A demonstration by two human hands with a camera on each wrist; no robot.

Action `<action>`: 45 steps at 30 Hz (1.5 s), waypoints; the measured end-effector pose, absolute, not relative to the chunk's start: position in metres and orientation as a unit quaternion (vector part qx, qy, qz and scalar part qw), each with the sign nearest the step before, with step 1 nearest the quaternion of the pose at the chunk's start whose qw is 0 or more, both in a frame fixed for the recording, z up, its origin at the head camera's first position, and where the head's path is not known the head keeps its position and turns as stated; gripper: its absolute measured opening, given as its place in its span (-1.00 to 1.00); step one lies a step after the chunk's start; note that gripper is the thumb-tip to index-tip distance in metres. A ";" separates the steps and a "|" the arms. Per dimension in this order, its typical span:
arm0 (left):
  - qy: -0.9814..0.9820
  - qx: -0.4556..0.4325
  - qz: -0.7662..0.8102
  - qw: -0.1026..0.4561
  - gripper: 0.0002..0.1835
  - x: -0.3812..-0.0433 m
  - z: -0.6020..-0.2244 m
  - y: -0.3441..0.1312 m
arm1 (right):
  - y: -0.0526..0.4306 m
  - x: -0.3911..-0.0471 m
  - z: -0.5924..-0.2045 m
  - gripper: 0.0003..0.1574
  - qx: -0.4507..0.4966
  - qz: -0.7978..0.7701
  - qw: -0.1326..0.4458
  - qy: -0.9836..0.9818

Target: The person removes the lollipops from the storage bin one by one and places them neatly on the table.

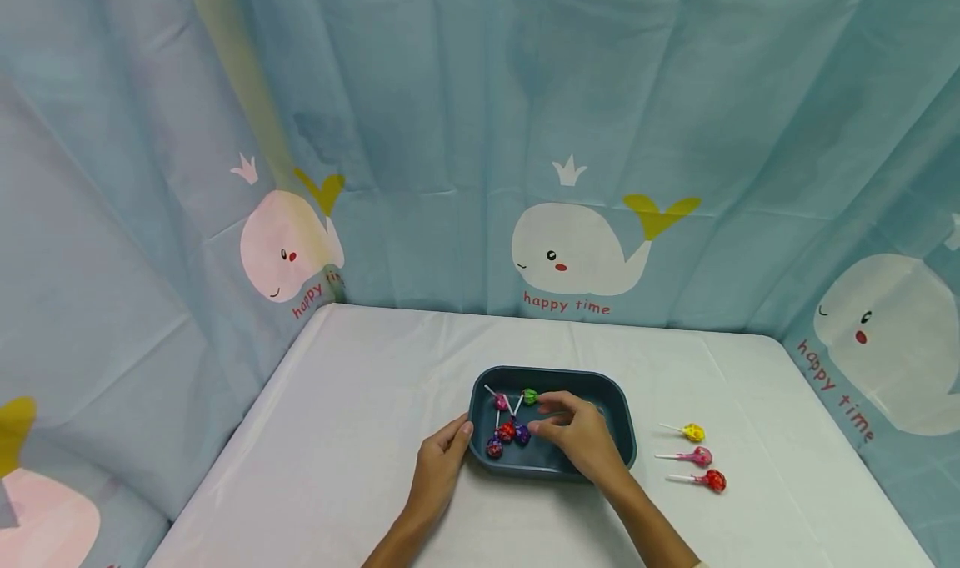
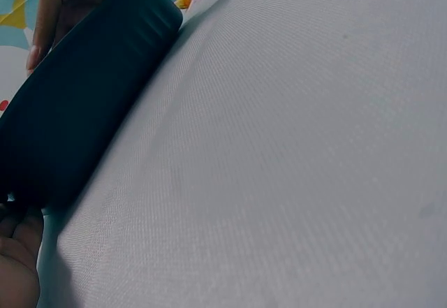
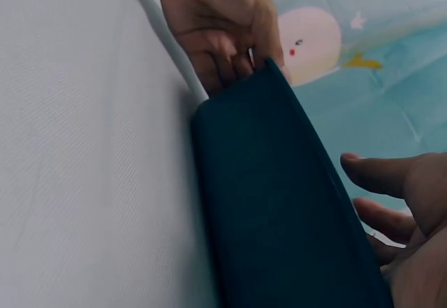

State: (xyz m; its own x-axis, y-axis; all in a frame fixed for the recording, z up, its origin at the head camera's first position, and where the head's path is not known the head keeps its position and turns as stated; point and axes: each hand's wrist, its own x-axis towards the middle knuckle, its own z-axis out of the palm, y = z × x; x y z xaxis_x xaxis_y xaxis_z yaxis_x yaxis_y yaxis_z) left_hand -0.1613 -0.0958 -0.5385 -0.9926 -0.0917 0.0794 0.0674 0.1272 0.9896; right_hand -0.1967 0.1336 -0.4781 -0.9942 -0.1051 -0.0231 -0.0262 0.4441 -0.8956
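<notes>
In the head view, a dark blue-green tray (image 1: 555, 377) stands on the white-covered table, with several wrapped lollipops in its left half. My left hand (image 1: 439, 466) grips the tray's left end, thumb at the rim. Over the tray's middle is my right hand (image 1: 576, 434), thumb and fingers spread apart. Its fingertips are close to a green lollipop (image 1: 530, 396) and a purple lollipop (image 1: 522, 434). Beside these lie a pink lollipop (image 1: 501, 401), a red lollipop (image 1: 507, 431) and a dark purple-red lollipop (image 1: 494, 447). Both wrist views show the tray's outer wall (image 3: 258, 196), its inside hidden.
Right of the tray, three lollipops lie in a column on the tablecloth (image 1: 360, 418): yellow (image 1: 693, 432), pink (image 1: 702, 456) and red (image 1: 714, 480), sticks pointing left. A blue curtain (image 1: 450, 134) with printed whales surrounds the table's back and sides.
</notes>
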 end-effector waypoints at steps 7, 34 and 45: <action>-0.745 0.014 -0.665 0.050 -0.48 -0.161 -0.538 -0.096 | 0.128 -0.206 -0.487 -0.51 -0.044 -0.529 0.059 0.845; -0.744 0.026 -0.666 0.050 -0.51 -0.161 -0.539 -0.094 | 0.118 -0.228 -0.500 -0.65 -0.102 -0.450 0.106 0.881; -0.749 0.017 -0.660 0.061 -0.49 -0.162 -0.538 -0.094 | 0.118 -0.229 -0.498 -0.81 -0.122 -0.430 0.105 0.888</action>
